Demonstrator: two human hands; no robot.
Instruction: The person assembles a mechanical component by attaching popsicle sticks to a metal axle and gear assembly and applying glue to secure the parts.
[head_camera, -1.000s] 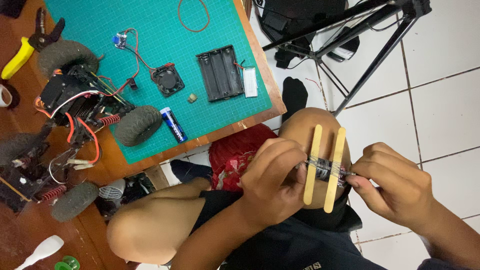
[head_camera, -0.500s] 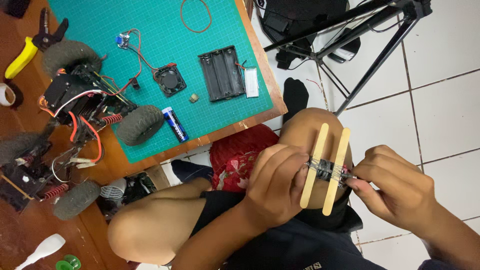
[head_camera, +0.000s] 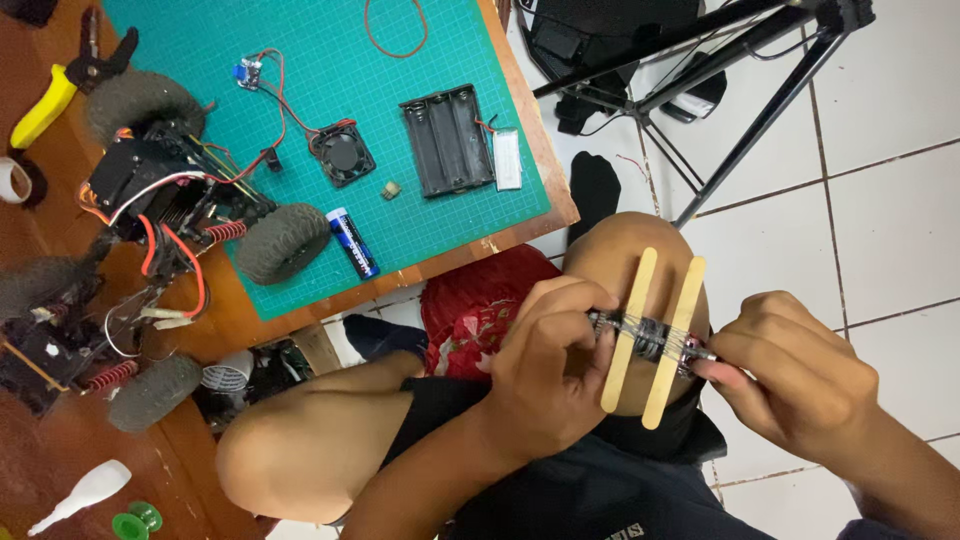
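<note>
Over my lap, both hands hold a small assembly of two pale wooden craft sticks (head_camera: 628, 330) lying side by side, joined across the middle by a dark taped, wire-wound piece (head_camera: 650, 338). My left hand (head_camera: 545, 370) grips its left end with fingers curled. My right hand (head_camera: 790, 385) pinches the metal tip that sticks out on the right. My bare knees (head_camera: 290, 470) are below and behind it.
A green cutting mat (head_camera: 330, 60) on a wooden table carries a black battery holder (head_camera: 447, 138), a small fan (head_camera: 342, 153), a blue battery (head_camera: 353, 243) and a wired model car chassis (head_camera: 170, 200) with rubber tyres. Yellow-handled pliers (head_camera: 45, 105) lie at left. A black tripod (head_camera: 760, 70) stands on white tiles.
The sticks and both hands stay together over the knee with only a slight shift; the grip looks the same.
</note>
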